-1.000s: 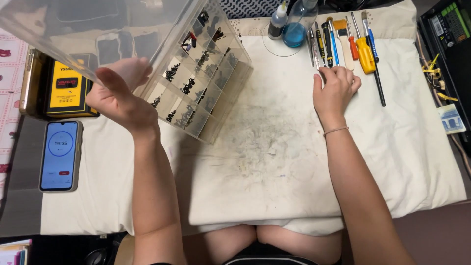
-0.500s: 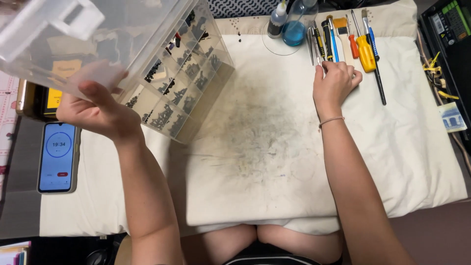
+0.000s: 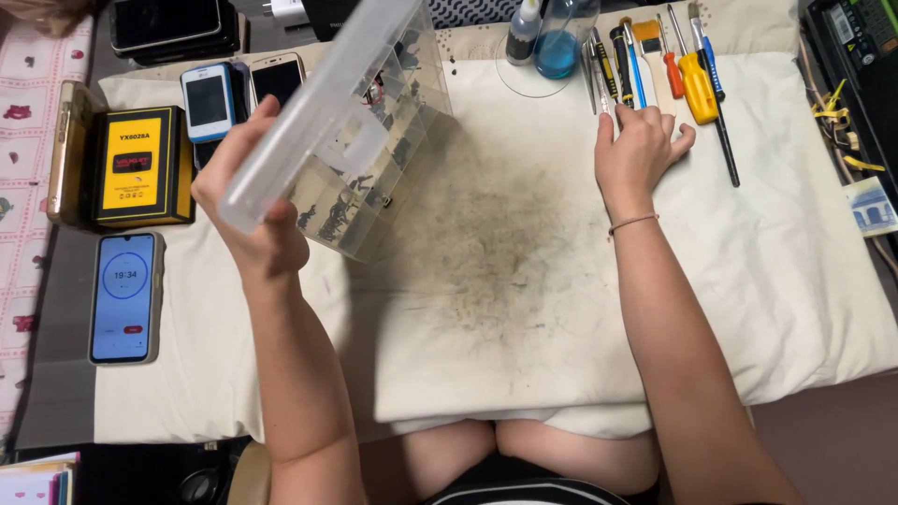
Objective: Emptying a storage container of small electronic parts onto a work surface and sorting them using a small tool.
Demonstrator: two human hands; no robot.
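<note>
My left hand (image 3: 251,210) grips the clear lid (image 3: 313,112) of a transparent compartment box (image 3: 379,159) full of small dark parts; the lid is swung almost upright over the box. The box rests on a stained white cloth (image 3: 496,271). My right hand (image 3: 636,150) lies flat on the cloth at the near ends of a row of tools (image 3: 655,65), its fingertips touching slim metal tweezers (image 3: 599,84).
Yellow-handled screwdrivers (image 3: 697,84), a blue liquid bottle (image 3: 559,42) and a small dropper bottle (image 3: 522,33) line the back edge. A yellow-black box (image 3: 140,164), several phones (image 3: 229,93) and a phone showing a timer (image 3: 123,295) sit left. Cables (image 3: 837,122) lie right.
My left hand swung the clear lid down and rightward from wide open toward the box. My right hand stayed at the tools.
</note>
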